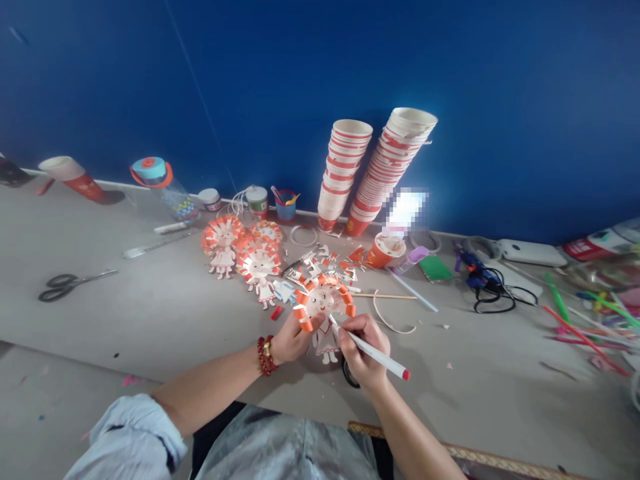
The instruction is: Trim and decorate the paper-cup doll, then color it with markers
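Observation:
My left hand (295,339) is closed on the lower left edge of a paper doll (325,341), which has a round face, a ring of orange-and-white paper curls and a white dress with red lines. In my right hand (367,347) is a white marker (377,355) with a red end, gripped like a pen. Its tip is at the doll just below the face; whether it touches cannot be made out. Several similar paper dolls (260,267) lie together behind my left hand. A red marker cap (277,312) rests on the table near them.
Paper scraps (320,263) lie beyond the doll. Two tall stacks of paper cups (345,167) stand against the blue wall. Black scissors (70,283) and a bottle (163,187) are at the left. A blue glue gun (477,273) with black cable and colourful sticks (590,327) lie right.

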### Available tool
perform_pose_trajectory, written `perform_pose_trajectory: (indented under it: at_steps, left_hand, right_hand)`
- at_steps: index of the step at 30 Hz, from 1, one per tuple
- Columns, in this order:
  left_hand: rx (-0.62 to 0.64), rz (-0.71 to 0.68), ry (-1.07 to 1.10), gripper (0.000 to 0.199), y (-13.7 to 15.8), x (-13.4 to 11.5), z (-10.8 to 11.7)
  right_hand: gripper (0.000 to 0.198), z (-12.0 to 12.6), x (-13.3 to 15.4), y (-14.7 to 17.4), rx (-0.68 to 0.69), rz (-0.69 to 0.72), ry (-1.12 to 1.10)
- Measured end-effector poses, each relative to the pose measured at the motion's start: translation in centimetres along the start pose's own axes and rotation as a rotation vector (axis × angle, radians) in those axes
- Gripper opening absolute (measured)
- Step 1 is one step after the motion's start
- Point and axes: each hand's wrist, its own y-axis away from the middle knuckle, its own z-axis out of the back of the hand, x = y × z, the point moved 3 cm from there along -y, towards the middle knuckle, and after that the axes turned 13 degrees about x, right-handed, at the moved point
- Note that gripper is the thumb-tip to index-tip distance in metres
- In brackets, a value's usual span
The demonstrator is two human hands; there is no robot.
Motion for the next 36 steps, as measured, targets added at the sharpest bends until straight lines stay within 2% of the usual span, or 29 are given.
perform_pose_trajectory:
  at_steps: [36]
  left_hand:
    - [-0.002, 0.015, -0.012, 0.040, -0.10, -0.19, -0.07]
  right_hand:
    - [0.008, 0.14, 0.20, -0.15, -0.011, 0.036, -0.009]
